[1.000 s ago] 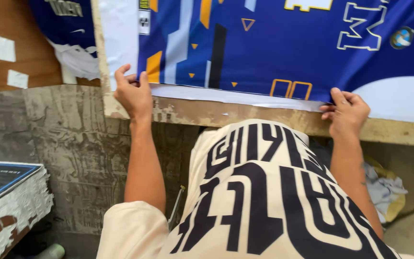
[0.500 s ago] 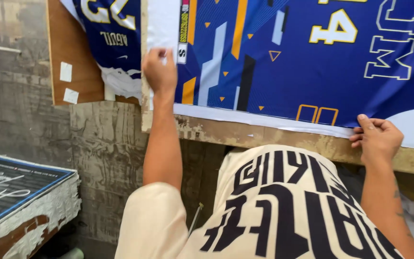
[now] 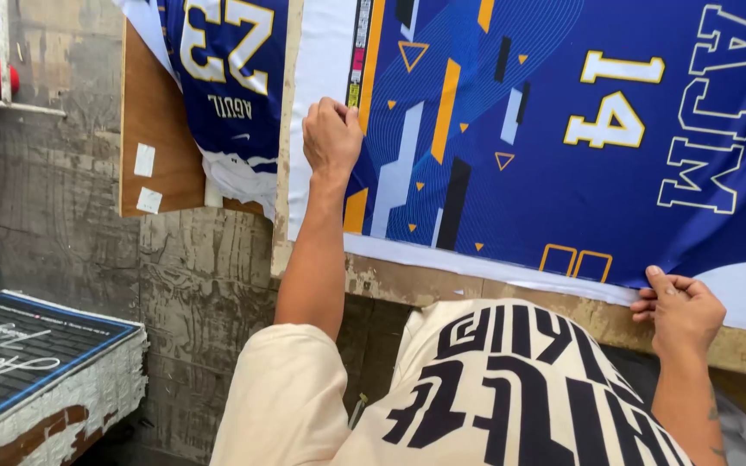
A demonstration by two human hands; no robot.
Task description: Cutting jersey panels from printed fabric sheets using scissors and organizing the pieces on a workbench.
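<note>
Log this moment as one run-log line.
left hand: pressing the printed blue sheet near its white left margin | right hand: gripping sheet's lower edge | wooden table: under sheet

Single view only, head-mounted, so no second view shares the scene. Camera sits above the wearer's chest and looks steeply down and forward onto the blue printed fabric sheet (image 3: 563,147), which fills the upper right of the frame at close range. Below the sheet, the wearer's cream shirt (image 3: 477,388) crowds the bottom edge, very near the lens. Left of the sheet, the view reaches a worn grey wall (image 3: 62,207).
</note>
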